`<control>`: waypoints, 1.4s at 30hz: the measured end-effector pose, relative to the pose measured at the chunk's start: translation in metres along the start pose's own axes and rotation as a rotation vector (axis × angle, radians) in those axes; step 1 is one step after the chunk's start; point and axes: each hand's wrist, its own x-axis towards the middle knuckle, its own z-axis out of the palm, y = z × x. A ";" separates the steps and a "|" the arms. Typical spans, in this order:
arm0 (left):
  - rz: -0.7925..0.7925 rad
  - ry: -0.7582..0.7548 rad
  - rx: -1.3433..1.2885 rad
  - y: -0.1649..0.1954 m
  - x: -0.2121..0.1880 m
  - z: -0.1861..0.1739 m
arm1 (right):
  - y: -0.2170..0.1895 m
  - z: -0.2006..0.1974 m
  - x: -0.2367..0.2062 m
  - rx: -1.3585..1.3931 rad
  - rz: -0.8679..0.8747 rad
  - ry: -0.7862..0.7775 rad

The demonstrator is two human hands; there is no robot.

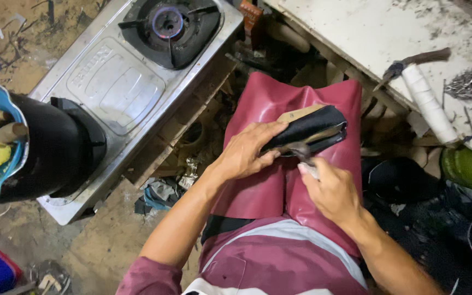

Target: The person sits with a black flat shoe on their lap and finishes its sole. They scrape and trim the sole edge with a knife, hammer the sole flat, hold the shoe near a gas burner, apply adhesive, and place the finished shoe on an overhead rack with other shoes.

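Black shoe (pixel 308 128) — two hands, one tool (pixel 303 153)

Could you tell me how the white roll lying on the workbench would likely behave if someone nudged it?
The white roll is a long cylinder lying on its side, so it would probably roll rather than slide. It lies near the workbench edge, so a push could perhaps send it off. It looks tightly wound, so probably fairly stiff.
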 end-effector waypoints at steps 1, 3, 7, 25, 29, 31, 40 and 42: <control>-0.012 0.008 -0.021 -0.001 -0.001 0.001 | 0.001 -0.001 0.000 0.049 -0.028 0.078; -0.021 0.013 -0.047 -0.004 -0.002 0.002 | 0.001 -0.005 0.000 0.025 -0.053 0.099; -0.042 -0.002 -0.068 -0.008 -0.003 0.002 | -0.004 -0.008 0.004 -0.155 0.103 -0.171; -0.055 -0.045 -0.064 -0.011 -0.001 -0.005 | -0.032 0.009 0.020 -0.216 -0.108 -0.146; -0.054 -0.035 -0.078 -0.010 -0.001 -0.007 | -0.029 0.015 0.015 -0.015 -0.223 0.002; -0.033 -0.058 -0.052 -0.007 -0.001 -0.012 | -0.021 0.019 0.011 -0.046 -0.228 0.040; -0.050 -0.283 0.234 0.021 0.087 0.006 | -0.017 0.025 -0.041 0.129 0.391 -0.461; 0.000 -0.240 0.381 0.039 0.116 0.031 | -0.025 0.029 -0.055 0.175 0.385 -0.468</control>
